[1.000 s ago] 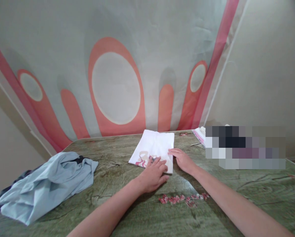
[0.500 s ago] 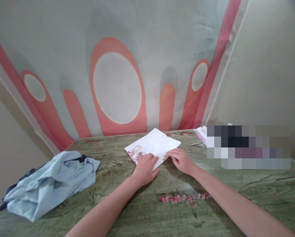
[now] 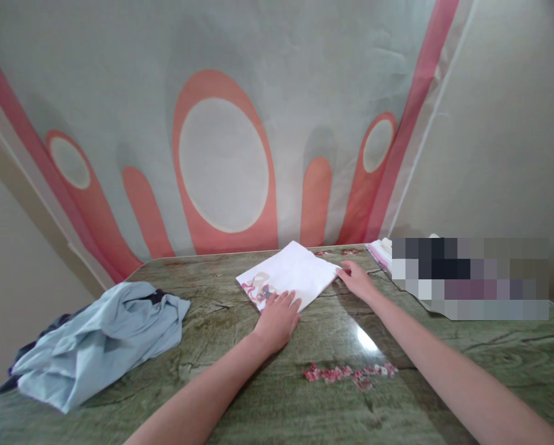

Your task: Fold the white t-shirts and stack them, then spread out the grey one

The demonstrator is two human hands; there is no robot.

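Note:
A white folded garment (image 3: pixel 300 269), with a pink and beige print at its left corner, lies flat on the table with its corners pointing out like a diamond. My left hand (image 3: pixel 279 318) rests palm down on its near edge, fingers stretched out. At the garment's right corner, my right hand (image 3: pixel 357 281) has its fingers closed on the fabric; the thumb is partly hidden.
The wood-patterned table (image 3: pixel 240 395) carries printed pink flowers. A crumpled light blue garment (image 3: pixel 114 340) lies at the left over something dark. Folded cloth (image 3: pixel 379 250) sits at the right, mostly behind a blurred patch. A printed backdrop (image 3: pixel 221 167) hangs behind the table.
My right hand has moved from the near right edge out to the right corner of the white garment. My left hand has slid slightly, its fingers now flatter on the near edge.

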